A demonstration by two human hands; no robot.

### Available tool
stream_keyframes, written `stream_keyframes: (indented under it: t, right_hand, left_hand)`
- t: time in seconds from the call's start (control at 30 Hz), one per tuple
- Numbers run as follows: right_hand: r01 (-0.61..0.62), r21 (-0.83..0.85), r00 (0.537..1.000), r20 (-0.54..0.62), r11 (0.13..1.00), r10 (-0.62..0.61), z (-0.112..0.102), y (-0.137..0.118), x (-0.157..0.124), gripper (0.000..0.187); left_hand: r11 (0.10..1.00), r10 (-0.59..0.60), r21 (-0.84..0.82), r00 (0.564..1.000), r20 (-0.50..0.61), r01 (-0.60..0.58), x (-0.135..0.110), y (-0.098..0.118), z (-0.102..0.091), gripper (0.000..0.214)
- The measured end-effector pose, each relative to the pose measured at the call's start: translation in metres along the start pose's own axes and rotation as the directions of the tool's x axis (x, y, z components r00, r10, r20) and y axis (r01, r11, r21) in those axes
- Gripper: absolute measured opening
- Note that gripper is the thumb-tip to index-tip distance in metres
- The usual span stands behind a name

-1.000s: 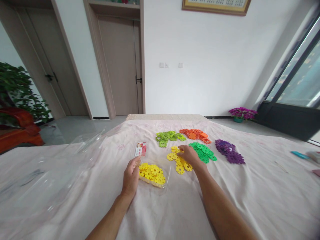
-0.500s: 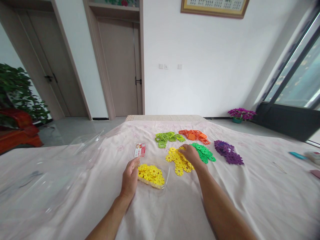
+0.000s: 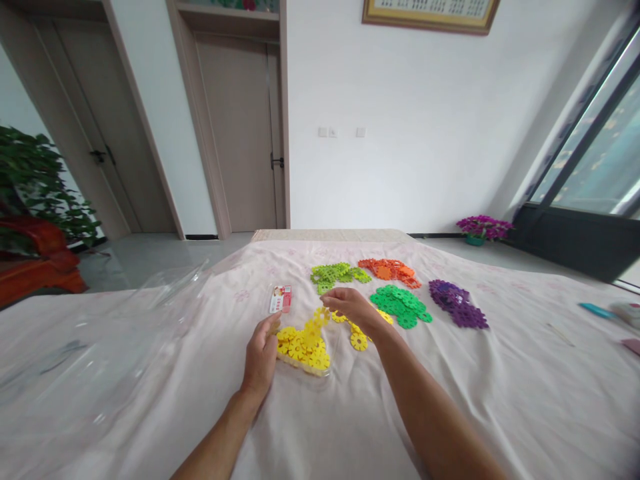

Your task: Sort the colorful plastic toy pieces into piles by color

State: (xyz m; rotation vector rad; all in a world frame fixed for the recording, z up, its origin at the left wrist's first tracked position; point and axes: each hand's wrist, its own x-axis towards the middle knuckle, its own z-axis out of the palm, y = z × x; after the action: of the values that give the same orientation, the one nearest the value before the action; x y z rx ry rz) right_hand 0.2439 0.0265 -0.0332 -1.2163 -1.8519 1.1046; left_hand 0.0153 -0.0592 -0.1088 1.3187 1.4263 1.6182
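My left hand [image 3: 261, 350] is closed on the left rim of a clear plastic box [image 3: 305, 369]. Yellow flower-shaped plastic pieces [image 3: 295, 345] are heaped inside it. Above the box's far right side, my right hand [image 3: 350, 308] has its fingers parted, palm down. A few blurred yellow pieces [image 3: 315, 327] are in the air between its fingertips and the heap. Beneath my right wrist lies a smaller pile of yellow pieces [image 3: 359, 341], partly hidden by the hand.
Piles of green [image 3: 400, 305], lime [image 3: 333, 272], orange [image 3: 390, 271] and purple pieces [image 3: 457, 305] lie on the pale cloth. A printed card [image 3: 280, 299] is beyond the box. Clear plastic sheeting [image 3: 100, 360] spreads on the left; a blue object [image 3: 596, 311] is far right.
My right hand has moved left from the yellow pile to over the box, bringing several yellow pieces. The pile has shrunk. My left hand has stayed on the box.
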Motion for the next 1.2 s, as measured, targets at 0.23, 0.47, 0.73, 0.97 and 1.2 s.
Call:
stream_keyframes:
  t: [0.23,0.47,0.73,0.97,1.2]
  right_hand:
    - [-0.216,-0.711,0.943,-0.329,0.669,-0.044,-0.023,0.046,0.008,0.033]
    - [-0.293,-0.824,0.941,-0.338,0.484,-0.005,-0.009,0.059,0.019,0.033]
    - [-0.254,-0.828,0.957,-0.290,0.500,0.006,-0.009,0.059,0.023,0.030]
    - [-0.231,-0.840,0.967,-0.253,0.491,0.022,-0.007,0.051,0.020,0.036]
    - [-0.204,-0.907,0.977,-0.214,0.368,0.012,0.002,0.046,0.023,0.021]
  left_hand:
    - [0.998,-0.002,-0.060,1.000,0.017,0.003,0.000,-0.002,0.002,0.050]
    - [0.995,-0.010,-0.095,0.999,0.045,0.014,0.001,-0.007,0.002,0.051]
    - [0.994,-0.014,-0.109,0.999,0.046,0.019,0.003,-0.011,0.002,0.050]
    - [0.995,0.001,-0.096,0.999,0.037,0.003,0.003,-0.007,0.002,0.051]
    - [0.995,0.020,-0.102,0.999,0.039,-0.016,0.004,-0.010,0.002,0.051]
